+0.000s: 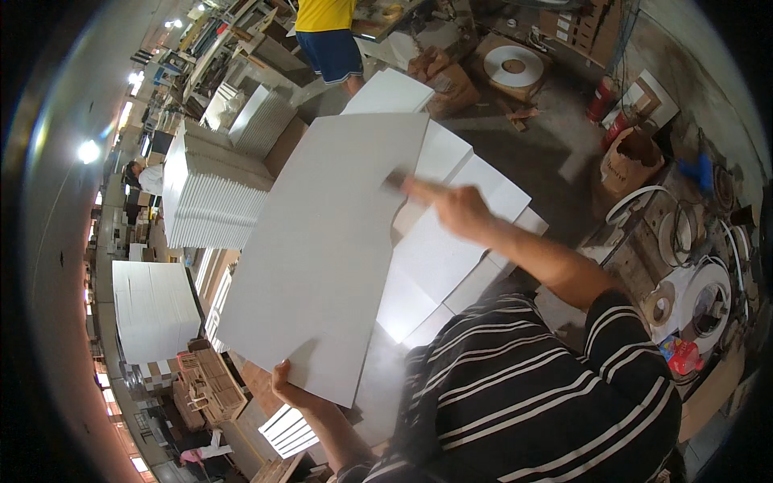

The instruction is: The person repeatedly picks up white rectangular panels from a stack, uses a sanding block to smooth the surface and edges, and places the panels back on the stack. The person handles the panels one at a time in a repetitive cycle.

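A large white panel (330,233) is held up at a slant in front of me. My left hand (294,388) grips its lower edge, with the thumb on the face and the other fingers hidden behind. My right hand (460,211), blurred by motion, is closed beside the panel's right edge. A small dark, smeared shape (395,180) shows at its fingertips against the panel; whether it is a tool or a shadow is unclear. Beneath and to the right of the held panel lie more white panels (451,233), partly overlapping.
Tall stacks of white panels (213,193) stand to the left, with a white-covered block (157,310) nearer. A person in a yellow top (324,16) stands at the far side. Rolls of edging strip (704,302) crowd a bench at right. Paper sacks (632,161) and red extinguishers (600,101) stand beyond.
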A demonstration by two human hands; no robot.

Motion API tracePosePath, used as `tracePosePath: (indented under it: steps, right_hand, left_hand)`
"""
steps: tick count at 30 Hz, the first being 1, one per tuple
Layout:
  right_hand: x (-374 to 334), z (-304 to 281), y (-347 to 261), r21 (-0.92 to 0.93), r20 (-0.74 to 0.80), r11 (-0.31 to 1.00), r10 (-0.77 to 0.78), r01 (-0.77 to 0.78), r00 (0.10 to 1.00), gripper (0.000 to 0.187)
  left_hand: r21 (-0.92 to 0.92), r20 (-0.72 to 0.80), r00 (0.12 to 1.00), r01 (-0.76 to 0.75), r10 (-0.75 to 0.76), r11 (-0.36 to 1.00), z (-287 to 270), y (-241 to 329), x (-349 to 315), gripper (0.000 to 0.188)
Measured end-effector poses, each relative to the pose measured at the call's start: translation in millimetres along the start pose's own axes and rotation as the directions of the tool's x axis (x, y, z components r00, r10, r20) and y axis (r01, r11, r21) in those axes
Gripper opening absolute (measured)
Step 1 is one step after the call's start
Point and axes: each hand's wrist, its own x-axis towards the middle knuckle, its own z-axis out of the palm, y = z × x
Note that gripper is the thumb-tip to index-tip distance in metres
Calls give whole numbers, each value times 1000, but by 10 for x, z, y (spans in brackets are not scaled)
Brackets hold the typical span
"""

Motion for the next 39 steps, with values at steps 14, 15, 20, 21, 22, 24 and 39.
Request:
tracePosePath:
  steps: [14,15,20,21,22,24,39]
  right_hand:
    - [-392,128,-576,684,8,689,-333,238,943,48]
    - [-381,104,-555,568,-77,807,-147,165,986,49]
    - [-435,61,-552,423,-33,830,-388,365,921,51]
    - [-448,58,-575,399,-82,744,-553,536,829,53]
    - [-465,62,-635,377,-173,651,-650,659,740,55]
    - [-450,65,-663,474,-219,775,-356,418,909,52]
    - [-359,-265,-845,487,-49,740,-507,464,861,53]
  left_hand:
    - [-2,93,994,54,-54,999,-60,59,-60,57]
    - [-7,127,990,59,-58,998,-67,59,-54,58]
    - [-34,153,985,84,-78,996,-106,26,-28,58]
    - [-41,165,983,92,-84,995,-122,35,-27,58]
    - [-19,145,987,79,-75,997,-132,38,-12,57]
    - [1,113,993,32,-32,999,-164,27,-4,55]
    - [-99,107,993,-32,43,995,-273,-25,-25,52]
